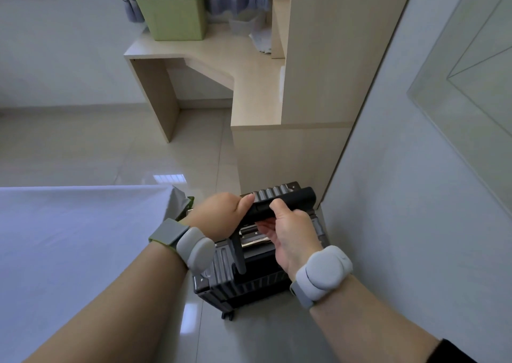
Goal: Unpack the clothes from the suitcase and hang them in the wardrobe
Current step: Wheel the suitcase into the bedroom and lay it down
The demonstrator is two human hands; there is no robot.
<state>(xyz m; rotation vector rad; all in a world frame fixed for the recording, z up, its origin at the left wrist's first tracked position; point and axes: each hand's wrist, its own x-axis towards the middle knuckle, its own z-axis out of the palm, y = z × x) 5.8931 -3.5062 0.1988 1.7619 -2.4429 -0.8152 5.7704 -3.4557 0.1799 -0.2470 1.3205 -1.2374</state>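
A dark grey ribbed hard-shell suitcase (249,282) stands upright and closed on the tiled floor, between a bed and a wall. Its black pull handle (288,200) is raised on thin rods. My left hand (221,213) grips the handle's left end from above. My right hand (291,229) curls around the handle's middle from below, palm up. Both wrists wear grey bands. No clothes are visible. A pale wooden cabinet (327,58) rises behind the suitcase; its inside is out of sight.
A bed with a white sheet (69,252) fills the left foreground, close to the suitcase. A pale wooden desk (210,55) with a green bin (174,16) stands farther back. A grey wall (415,196) bounds the right. Glossy floor tiles (110,146) spread beyond the bed.
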